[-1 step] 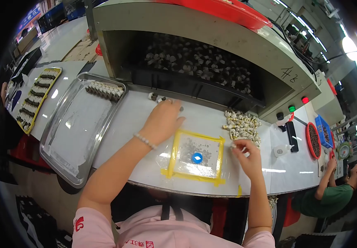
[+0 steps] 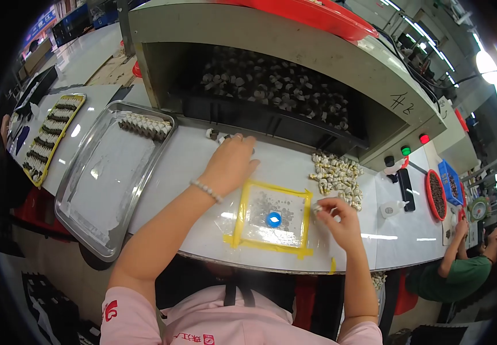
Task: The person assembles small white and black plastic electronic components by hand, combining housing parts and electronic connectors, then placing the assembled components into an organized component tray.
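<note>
My left hand (image 2: 230,164) lies palm down on the white bench, its fingers over a few small pale parts (image 2: 216,135) near the machine's opening. My right hand (image 2: 337,215) pinches one small pale part at the right edge of a clear square pad framed in yellow tape (image 2: 272,218), which has a blue round cap (image 2: 273,219) at its middle. A heap of the same pale parts (image 2: 337,176) lies just beyond my right hand. Left of my left arm is a metal tray (image 2: 105,172) with a row of parts (image 2: 145,125) at its far end.
A grey machine housing (image 2: 283,52) with a dark belt full of parts (image 2: 271,89) runs along the far side. A yellow rack of dark parts (image 2: 47,138) lies far left. A red bowl (image 2: 436,194), a blue bin (image 2: 451,181) and another person in green (image 2: 467,270) are at the right.
</note>
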The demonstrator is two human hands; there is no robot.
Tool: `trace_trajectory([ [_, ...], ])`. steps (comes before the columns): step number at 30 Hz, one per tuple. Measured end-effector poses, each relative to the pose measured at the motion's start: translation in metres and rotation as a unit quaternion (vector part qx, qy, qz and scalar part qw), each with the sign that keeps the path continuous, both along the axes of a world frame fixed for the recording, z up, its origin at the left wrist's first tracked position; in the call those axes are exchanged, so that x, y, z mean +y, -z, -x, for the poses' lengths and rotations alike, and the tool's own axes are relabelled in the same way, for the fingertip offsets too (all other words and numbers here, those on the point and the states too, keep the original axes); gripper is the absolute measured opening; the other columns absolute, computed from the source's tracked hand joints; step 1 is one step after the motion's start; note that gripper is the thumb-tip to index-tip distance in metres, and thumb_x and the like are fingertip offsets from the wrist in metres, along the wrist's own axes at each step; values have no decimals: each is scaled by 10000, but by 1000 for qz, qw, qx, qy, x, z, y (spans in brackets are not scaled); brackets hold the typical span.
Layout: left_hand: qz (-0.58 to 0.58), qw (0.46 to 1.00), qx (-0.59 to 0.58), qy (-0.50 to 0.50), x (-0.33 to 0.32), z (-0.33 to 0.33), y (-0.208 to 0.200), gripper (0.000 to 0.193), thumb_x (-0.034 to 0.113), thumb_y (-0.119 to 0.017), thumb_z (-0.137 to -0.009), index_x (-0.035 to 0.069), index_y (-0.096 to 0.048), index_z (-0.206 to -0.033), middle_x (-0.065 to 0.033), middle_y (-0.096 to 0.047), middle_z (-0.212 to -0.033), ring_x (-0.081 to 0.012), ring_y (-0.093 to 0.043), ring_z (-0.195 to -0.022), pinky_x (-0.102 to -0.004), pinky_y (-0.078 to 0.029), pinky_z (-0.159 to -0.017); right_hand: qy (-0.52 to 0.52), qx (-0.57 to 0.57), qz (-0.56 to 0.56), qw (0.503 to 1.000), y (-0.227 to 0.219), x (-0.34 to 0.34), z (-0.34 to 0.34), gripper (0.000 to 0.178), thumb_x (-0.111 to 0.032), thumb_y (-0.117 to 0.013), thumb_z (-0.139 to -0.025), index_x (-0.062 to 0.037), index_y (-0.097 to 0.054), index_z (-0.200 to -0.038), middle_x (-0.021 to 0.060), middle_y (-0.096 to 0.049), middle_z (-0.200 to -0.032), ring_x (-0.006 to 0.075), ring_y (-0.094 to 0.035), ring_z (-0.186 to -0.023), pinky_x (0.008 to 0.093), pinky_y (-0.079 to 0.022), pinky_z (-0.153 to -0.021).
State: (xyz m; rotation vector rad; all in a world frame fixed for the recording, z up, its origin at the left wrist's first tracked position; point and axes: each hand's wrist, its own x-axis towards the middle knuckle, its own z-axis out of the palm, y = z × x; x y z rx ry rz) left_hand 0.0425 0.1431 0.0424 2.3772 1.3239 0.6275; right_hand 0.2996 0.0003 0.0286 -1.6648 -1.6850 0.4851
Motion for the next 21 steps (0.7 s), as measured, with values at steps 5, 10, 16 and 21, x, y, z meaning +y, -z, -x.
trace_trajectory([
  [5, -79, 995, 60, 4, 31, -10, 43, 259, 113, -645, -794, -7, -625, -1023, -223, -588, -1016, -361, -580, -957, -396, -481, -844, -98, 114, 139, 979, -1, -5, 24, 180, -18, -640, -800, -18, -671, -977, 99, -621, -852, 219, -584, -729, 291, -473, -664],
  [10, 49, 999, 2, 16, 8, 2, 12, 197, 59, -627, -801, -5, -631, -987, -172, -597, -987, -274, -596, -897, -351, -491, -785, -122, -55, -4, 991, 1, -7, 23, 191, -85, -686, -781, -26, -688, -963, 94, -615, -854, 233, -592, -737, 313, -488, -643],
  [16, 418, 812, -405, 49, -60, 25, 1, 110, 70, -618, -872, 22, -593, -968, -35, -579, -799, -82, -572, -716, -196, -461, -616, -109, -122, -52, 985, 0, -11, 31, 236, -131, -725, -741, -27, -678, -946, 112, -612, -850, 270, -593, -747, 344, -494, -651],
  [21, 528, 621, -579, -11, -109, 33, 21, 105, 58, -590, -898, 37, -556, -995, -35, -596, -785, -92, -565, -568, -204, -443, -483, -100, -146, -52, 983, 5, -11, 34, 262, -104, -721, -728, -22, -664, -970, 116, -609, -851, 278, -590, -743, 358, -491, -653],
])
